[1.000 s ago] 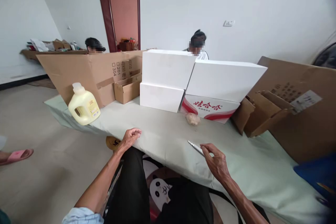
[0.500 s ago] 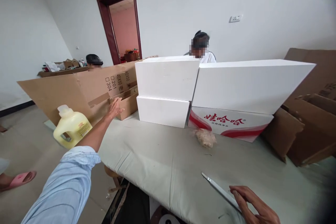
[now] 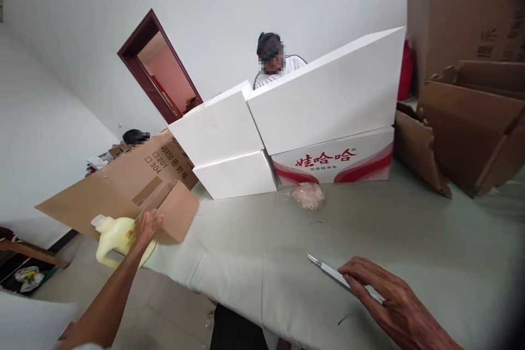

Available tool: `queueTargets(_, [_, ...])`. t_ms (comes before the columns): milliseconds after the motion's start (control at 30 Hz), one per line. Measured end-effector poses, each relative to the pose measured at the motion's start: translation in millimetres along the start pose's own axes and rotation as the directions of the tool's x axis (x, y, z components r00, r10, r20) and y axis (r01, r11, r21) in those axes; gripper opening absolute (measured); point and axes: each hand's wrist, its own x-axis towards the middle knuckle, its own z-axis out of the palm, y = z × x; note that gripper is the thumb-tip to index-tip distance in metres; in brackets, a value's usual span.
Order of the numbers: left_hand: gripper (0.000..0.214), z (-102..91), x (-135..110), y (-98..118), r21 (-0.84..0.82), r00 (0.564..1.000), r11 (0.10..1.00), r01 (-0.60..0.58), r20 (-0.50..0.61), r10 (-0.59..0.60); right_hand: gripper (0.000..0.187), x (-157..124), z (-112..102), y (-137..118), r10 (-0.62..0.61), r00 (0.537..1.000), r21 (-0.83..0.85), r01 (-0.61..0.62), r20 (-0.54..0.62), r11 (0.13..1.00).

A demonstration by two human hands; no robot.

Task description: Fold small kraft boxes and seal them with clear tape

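My left hand [image 3: 147, 228] grips the near edge of a small open cardboard box [image 3: 180, 212] at the table's left side. A pale yellow jug [image 3: 117, 232] with a loop handle stands right beside that hand, partly behind my forearm. On the right, my right hand [image 3: 383, 292] is closed over the slim metal handle of a scalpel [image 3: 328, 270]. Its blade points away to the upper left, low over the cloth. Part of the handle is hidden under my fingers.
White boxes [image 3: 328, 93] and a red-and-white printed carton [image 3: 332, 161] form a stacked wall across the table [image 3: 246, 246]. Before them lies a crumpled clear plastic bag [image 3: 308, 196]. Brown cartons [image 3: 471, 126] stand at right, a large one [image 3: 135, 175] at left. Two people sit beyond.
The small cardboard box has come nearer and turned with my left hand on it. My right hand has moved forward and closed over the scalpel's handle. The view has tilted.
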Motion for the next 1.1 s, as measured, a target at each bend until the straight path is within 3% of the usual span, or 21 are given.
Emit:
queueTargets(100, [0.026,-9.1,-64.6,-20.2,-0.07,1.0,0.997,0.031,0.004,-0.03,0.034,4.7,4.3,-6.9,0.018,0.999,0.02,-0.019,0.038,1.0])
queueTargets(200, [0.029,-16.8,-129.6,-22.1,-0.232,0.998,0.972,-0.042,-0.048,0.032,0.036,19.9,15.6,-18.1,0.041,0.991,0.027,-0.045,0.126,0.999])
queueTargets(333, [0.031,-27.4,-186.7,16.9,-0.613,0.956,0.735,-0.29,-0.223,0.191,0.043,46.6,46.8,-34.9,0.073,0.965,0.031,-0.084,0.254,0.996])
queueTargets(400, [0.027,-32.5,-200.5,43.1,-0.679,0.912,0.61,-0.408,-0.267,0.312,0.069,56.7,65.7,-38.1,0.076,0.944,0.043,-0.095,0.322,0.995])
queueTargets(500, [0.022,-34.6,-210.8,67.1,-0.716,0.838,0.467,-0.519,-0.318,0.443,0.115,64.4,86.3,-32.8,0.097,0.897,0.051,-0.131,0.431,0.99])
queueTargets(533, [0.02,-31.8,-212.6,68.8,-0.728,0.834,0.445,-0.522,-0.325,0.447,0.125,65.2,89.7,-29.2,0.106,0.88,0.054,-0.147,0.462,0.988])
queueTargets(600, [0.028,-18.5,-214.1,64.0,-0.772,0.874,0.433,-0.465,-0.325,0.36,0.135,65.0,92.6,-21.9,0.115,0.844,0.058,-0.17,0.523,0.984])
queueTargets(700, [0.067,19.6,-206.8,49.4,-0.882,0.962,0.391,-0.263,-0.207,0.179,0.141,65.1,95.2,-15.6,0.091,0.807,0.078,-0.167,0.583,0.983])
queueTargets(767, [0.09,50.5,-193.3,44.8,-0.926,0.976,0.36,-0.115,-0.038,0.216,0.143,68.9,101.8,-15.7,0.057,0.806,0.116,-0.154,0.589,0.981])
queueTargets(867, [0.118,88.0,-166.5,52.2,-0.938,0.903,0.346,-0.009,0.141,0.405,0.144,81.0,119.7,-20.7,0.011,0.828,0.224,-0.164,0.561,0.961])
queueTargets(967, [0.121,102.7,-150.7,68.8,-0.95,0.828,0.306,-0.058,0.126,0.547,0.14,91.8,137.4,-28.1,-0.016,0.848,0.365,-0.211,0.529,0.907])
queueTargets(1100, [0.114,98.0,-166.2,78.0,-0.91,0.825,0.368,-0.191,0.054,0.562,0.119,89.9,137.0,-41.0,0.024,0.841,0.48,-0.331,0.54,0.812])
